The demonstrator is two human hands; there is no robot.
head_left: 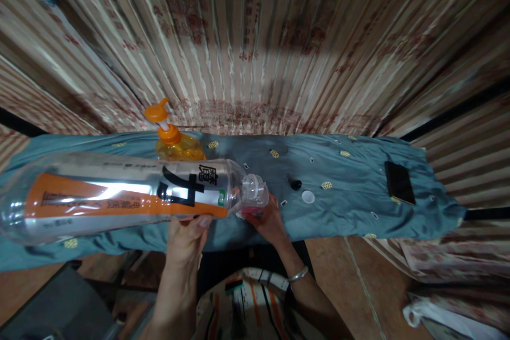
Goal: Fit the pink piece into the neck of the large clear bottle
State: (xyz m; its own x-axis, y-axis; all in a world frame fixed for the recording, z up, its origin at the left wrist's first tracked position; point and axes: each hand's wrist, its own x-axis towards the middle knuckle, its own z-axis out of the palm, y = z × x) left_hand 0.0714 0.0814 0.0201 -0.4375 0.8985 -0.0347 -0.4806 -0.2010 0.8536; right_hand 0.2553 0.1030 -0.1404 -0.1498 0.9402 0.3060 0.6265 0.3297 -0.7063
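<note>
My left hand (189, 231) is wrapped round the underside of a large clear plastic bottle (131, 194) with an orange and silver label. It lies tipped on its side, its uncapped-looking mouth pointing right. Near that mouth, my right hand (269, 220) is closed round a small pinkish container (252, 210), mostly hidden by the bottle neck and my fingers. Whether mouth and container touch, I cannot tell. Behind the big bottle stands a pump bottle (181, 146) of yellow liquid with an orange pump head. Right of my hands lie a white round cap (307, 196) and a small black object (295, 185).
A blue-green cloth with pineapple prints (350, 186) covers the narrow table. On its right side lies a black phone (399, 183). Pleated curtains (255, 64) hang close behind and on both sides. A grey seat (56, 303) is at the lower left.
</note>
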